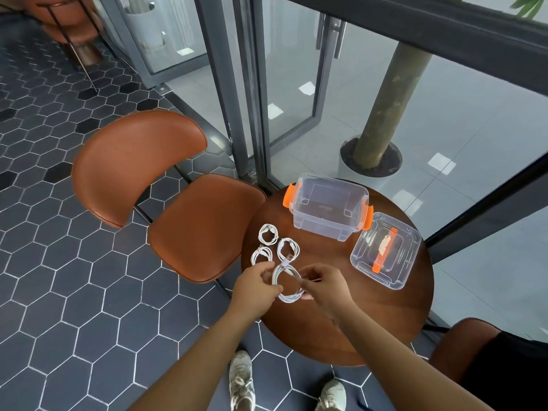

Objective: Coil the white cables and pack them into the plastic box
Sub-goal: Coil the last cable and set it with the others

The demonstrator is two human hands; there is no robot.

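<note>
On the round wooden table (385,318), perhaps varnished, coiled cables (268,233).

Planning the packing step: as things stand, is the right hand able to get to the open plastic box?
Probably yes. The plastic box stands open just beyond the right hand, its lid off to the side and bare table between them. But both hands now hold the cable coil.

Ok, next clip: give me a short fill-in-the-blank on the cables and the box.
1. Both hands, left hand and right hand, hold one white ____.
2. ____ coiled cables lie on the table beyond it.
3. The plastic box is ____ inside.
4. Its lid lies ____ the box.

Missing: cable; three; empty; beside
</note>
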